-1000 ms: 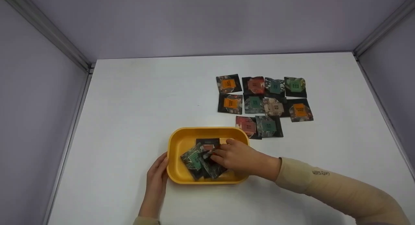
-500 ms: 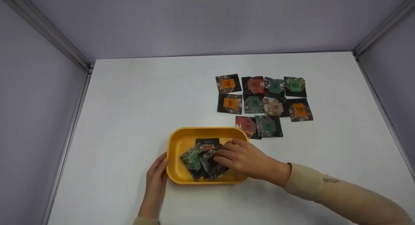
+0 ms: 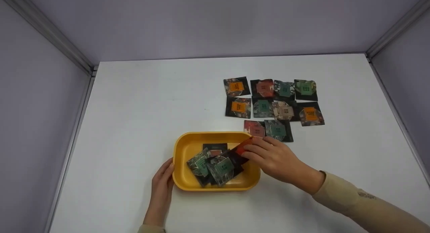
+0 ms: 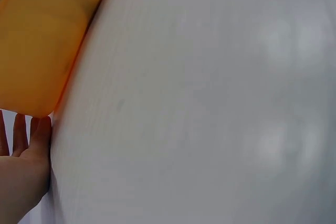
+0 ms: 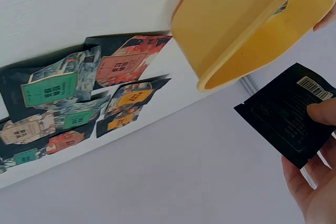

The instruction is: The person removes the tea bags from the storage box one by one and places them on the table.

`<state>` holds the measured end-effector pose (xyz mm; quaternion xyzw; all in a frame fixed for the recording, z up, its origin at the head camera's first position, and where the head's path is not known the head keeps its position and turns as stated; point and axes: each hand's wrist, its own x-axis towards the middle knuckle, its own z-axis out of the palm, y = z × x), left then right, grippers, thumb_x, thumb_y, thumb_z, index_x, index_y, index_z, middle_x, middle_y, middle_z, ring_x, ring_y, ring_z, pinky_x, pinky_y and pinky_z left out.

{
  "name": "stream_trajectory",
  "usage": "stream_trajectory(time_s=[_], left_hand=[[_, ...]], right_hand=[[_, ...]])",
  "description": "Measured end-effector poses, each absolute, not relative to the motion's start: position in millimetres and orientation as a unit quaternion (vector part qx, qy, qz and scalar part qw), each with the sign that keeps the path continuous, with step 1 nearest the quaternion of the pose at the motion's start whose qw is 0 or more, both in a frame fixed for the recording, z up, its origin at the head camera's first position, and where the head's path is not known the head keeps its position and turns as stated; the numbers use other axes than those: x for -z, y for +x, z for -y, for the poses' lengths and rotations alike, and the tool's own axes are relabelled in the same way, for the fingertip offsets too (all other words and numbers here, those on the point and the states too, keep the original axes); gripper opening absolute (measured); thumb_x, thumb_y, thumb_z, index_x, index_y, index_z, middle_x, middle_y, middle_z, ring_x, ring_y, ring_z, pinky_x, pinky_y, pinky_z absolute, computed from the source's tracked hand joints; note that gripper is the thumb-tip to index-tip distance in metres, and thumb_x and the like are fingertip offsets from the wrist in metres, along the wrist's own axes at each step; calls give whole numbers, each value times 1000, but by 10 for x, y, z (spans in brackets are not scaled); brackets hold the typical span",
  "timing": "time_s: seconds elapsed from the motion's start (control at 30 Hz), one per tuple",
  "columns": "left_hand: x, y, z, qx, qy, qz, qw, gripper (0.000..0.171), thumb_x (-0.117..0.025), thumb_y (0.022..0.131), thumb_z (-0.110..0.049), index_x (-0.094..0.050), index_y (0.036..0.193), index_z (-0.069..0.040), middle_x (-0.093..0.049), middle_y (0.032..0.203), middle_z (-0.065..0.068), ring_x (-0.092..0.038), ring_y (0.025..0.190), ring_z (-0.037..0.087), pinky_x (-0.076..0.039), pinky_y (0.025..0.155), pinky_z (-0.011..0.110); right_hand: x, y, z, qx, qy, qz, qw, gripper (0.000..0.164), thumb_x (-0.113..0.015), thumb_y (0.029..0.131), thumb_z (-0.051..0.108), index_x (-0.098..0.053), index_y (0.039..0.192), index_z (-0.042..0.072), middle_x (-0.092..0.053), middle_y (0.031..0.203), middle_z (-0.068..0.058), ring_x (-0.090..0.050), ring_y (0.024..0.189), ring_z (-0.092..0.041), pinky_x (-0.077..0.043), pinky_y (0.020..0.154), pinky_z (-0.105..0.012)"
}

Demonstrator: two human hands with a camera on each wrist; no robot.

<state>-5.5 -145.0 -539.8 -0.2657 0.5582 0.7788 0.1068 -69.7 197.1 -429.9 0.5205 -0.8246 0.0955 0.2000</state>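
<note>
My right hand [image 3: 273,157] pinches a flat packet [image 3: 238,156] over the right end of a yellow plastic tray [image 3: 181,176]. In the right wrist view this packet [image 5: 278,108] turns its black back with a white barcode outward, thumb on that face and fingers behind. Its other side shows red in the head view. Inside the tray lie several similar packets overlapping, including a green-labelled packet [image 3: 224,167] on top. My left hand [image 3: 163,182] rests against the tray's left end; in the left wrist view its extended fingers [image 4: 39,132] touch the wall.
Beyond the tray, several packets lie in rough rows on the white table [image 3: 141,125], among them an orange-labelled packet [image 3: 310,114] and a green-labelled packet [image 3: 278,130]. Grey panels [image 3: 215,25] enclose the table at the back and sides.
My right hand has drawn back to the right and up, bringing the red-fronted packet off the pile toward the tray's right rim. The green-labelled packet beneath is now uncovered. My left hand stays put.
</note>
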Motion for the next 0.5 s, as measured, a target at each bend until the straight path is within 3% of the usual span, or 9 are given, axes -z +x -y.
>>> stream_trajectory(time_s=[0.07,0.13,0.33,0.5], left_hand=[[5393,-54,1452,-778,-265,-560,109,62,-62,98,-39,-46,146,-4,-43,150,8,-48,131,15,-42,105,21],[5383,-55,1452,-779,-265,-558,109,62,-62,98,-40,-46,146,-3,-43,150,8,-47,131,15,-41,106,21],[5371,-54,1451,-777,-263,-561,111,61,-61,99,-40,-46,146,-4,-43,151,8,-46,133,15,-41,106,21],[5375,-52,1448,-775,-263,-563,113,63,-61,98,-41,-45,147,-4,-41,152,8,-43,135,16,-39,108,22]], right_hand=[[4290,-692,-2049,-99,508,830,207,24,-49,105,12,-71,114,8,-72,112,-5,-67,103,-24,-58,83,-40],[4278,-682,-2123,-105,495,837,209,34,-39,109,16,-72,112,8,-72,111,-6,-67,101,-24,-59,81,-39],[4266,-665,-2339,-111,454,859,211,20,-58,102,16,-72,112,7,-73,110,-8,-68,99,-27,-59,78,-41],[4298,-674,-2533,-113,428,874,202,18,-69,93,10,-73,111,7,-73,107,-9,-68,98,-29,-59,77,-44]])
